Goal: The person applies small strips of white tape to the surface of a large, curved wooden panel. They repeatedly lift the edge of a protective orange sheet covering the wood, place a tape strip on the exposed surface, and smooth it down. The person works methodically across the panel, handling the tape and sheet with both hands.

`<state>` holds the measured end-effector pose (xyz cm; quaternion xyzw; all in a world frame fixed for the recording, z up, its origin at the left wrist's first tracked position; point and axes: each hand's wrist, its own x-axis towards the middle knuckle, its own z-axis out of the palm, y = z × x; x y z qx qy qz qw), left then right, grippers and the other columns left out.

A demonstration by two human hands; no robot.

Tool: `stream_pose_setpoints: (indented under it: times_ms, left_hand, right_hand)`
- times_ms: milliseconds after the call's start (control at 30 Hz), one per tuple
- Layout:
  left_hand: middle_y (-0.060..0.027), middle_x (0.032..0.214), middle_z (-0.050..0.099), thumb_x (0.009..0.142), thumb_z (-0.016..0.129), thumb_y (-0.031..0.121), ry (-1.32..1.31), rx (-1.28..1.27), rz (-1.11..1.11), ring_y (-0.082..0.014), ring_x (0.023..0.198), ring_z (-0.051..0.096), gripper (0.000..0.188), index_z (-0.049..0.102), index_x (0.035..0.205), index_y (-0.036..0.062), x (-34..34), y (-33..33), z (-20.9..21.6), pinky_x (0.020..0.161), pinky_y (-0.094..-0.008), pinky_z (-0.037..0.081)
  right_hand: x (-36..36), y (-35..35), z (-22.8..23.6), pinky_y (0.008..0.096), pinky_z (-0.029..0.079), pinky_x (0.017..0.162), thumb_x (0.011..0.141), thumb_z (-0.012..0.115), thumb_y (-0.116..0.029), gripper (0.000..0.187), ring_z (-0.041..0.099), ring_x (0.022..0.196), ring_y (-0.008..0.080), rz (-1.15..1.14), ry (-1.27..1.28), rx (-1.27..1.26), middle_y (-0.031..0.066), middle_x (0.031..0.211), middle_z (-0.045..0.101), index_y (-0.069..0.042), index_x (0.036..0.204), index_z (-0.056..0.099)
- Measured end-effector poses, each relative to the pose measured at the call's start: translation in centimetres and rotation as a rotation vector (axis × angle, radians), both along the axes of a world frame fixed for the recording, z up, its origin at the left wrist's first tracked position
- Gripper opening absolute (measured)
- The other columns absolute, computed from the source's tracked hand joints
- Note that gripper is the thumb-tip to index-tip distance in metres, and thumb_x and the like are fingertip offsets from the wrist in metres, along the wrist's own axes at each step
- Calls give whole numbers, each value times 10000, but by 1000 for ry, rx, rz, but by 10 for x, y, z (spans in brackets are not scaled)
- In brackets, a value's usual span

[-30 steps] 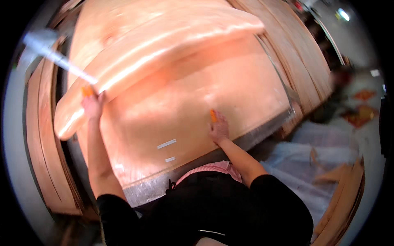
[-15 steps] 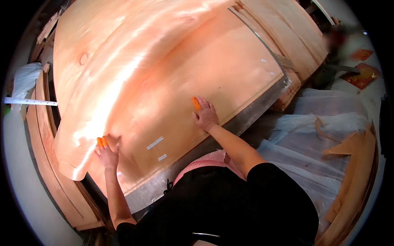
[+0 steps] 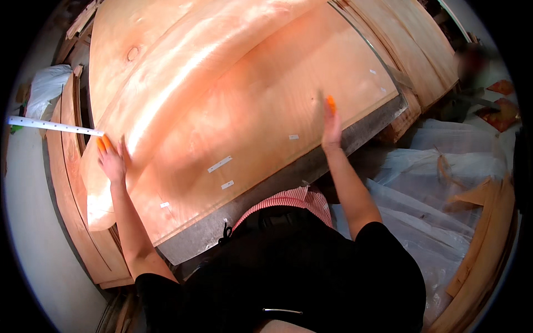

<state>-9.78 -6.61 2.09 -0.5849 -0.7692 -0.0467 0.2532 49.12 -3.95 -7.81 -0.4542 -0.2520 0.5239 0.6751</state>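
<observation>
Covering most of the tabletop [image 3: 261, 208], a large veneer sheet [image 3: 266, 116] lies flat, with a second, bowed sheet [image 3: 166, 83] curling over its upper left part. More veneer is stacked at the left [image 3: 66, 183] and clear plastic film [image 3: 444, 183] lies at the right. Left hand [image 3: 112, 161], fingers spread and orange-tipped, presses flat on the bowed sheet's edge, gripping nothing. Right hand [image 3: 331, 123], open and blurred, hovers at the flat sheet's near edge. Small tape strips [image 3: 220, 164] dot the flat sheet.
</observation>
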Motion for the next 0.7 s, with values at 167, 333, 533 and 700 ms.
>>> stream_pose_setpoints:
  times_ms: [167,333,533,700]
  left_hand:
    - [-139,1393,295,895,389,448,-98,-363,82,-292,1296,243,582,295,1363,114,33,-53,-11,1026,-535,152]
    - [-131,1349,365,897,419,401,-193,-436,-34,-298,1284,270,557,349,1310,34,78,-118,-11,1023,-548,147]
    - [-186,1353,324,778,637,295,-343,-221,-109,-318,1260,294,759,228,1364,41,110,-162,-13,1012,-532,208]
    - [-187,1216,451,712,694,186,-411,-107,-160,-328,1093,452,742,292,1316,32,110,-193,-36,1017,-505,233]
  right_hand:
    - [82,-34,-2,312,224,1047,932,315,-307,457,372,1234,203,-259,-62,-278,94,1307,427,-19,1275,407]
    - [82,-61,-49,287,422,859,860,485,-132,323,558,984,228,-174,-892,-70,111,1061,590,1,1153,516]
    - [-8,-79,-5,411,313,981,782,543,-160,384,446,1123,274,667,-1647,393,136,1240,470,-6,1134,525]
    - [-25,-92,25,432,229,1032,775,557,-183,485,399,1183,245,809,-1558,361,106,1265,446,-60,1232,450]
